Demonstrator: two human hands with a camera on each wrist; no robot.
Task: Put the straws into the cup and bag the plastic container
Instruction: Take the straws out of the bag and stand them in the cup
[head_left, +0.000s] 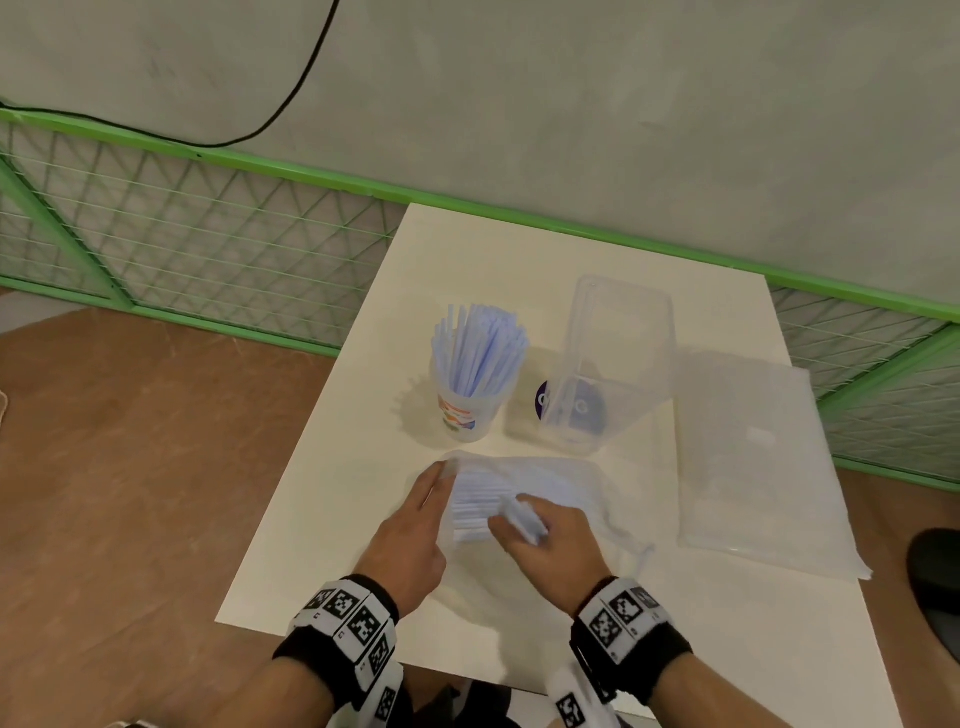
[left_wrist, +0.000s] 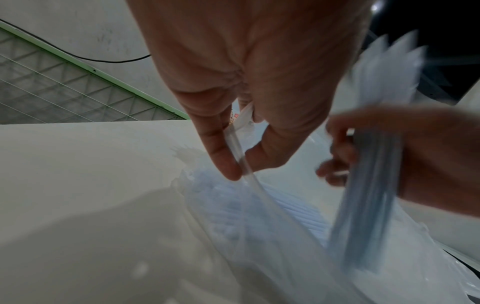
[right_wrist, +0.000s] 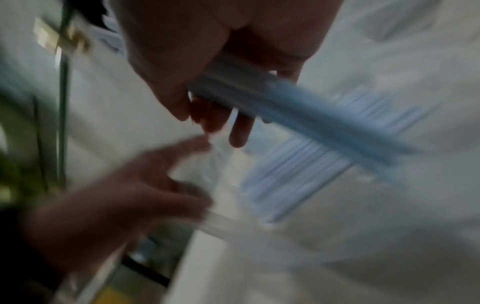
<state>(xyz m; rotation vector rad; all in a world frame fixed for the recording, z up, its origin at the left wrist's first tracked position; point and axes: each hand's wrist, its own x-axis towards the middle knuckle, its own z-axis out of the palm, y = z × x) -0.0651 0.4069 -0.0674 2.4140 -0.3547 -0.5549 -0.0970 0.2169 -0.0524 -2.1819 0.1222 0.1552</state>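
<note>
A clear bag of pale blue straws (head_left: 524, 491) lies on the white table (head_left: 363, 457) in front of me. My left hand (head_left: 415, 525) pinches the bag's open edge (left_wrist: 241, 162) between thumb and finger. My right hand (head_left: 550, 535) grips a bundle of straws (head_left: 522, 514), also seen as straws (left_wrist: 374, 185) and straws (right_wrist: 311, 115), lifted partly out of the bag. Behind stands the printed cup (head_left: 467, 410), holding several straws (head_left: 480, 348). To its right the clear plastic container (head_left: 608, 364) stands upright with nothing in it. The right wrist view is blurred.
A large folded translucent bag (head_left: 748, 462) lies at the table's right. A purple round thing (head_left: 543, 400) shows behind the container. A green mesh fence (head_left: 208, 244) and a grey wall run behind; a black cable (head_left: 291, 98) hangs down the wall.
</note>
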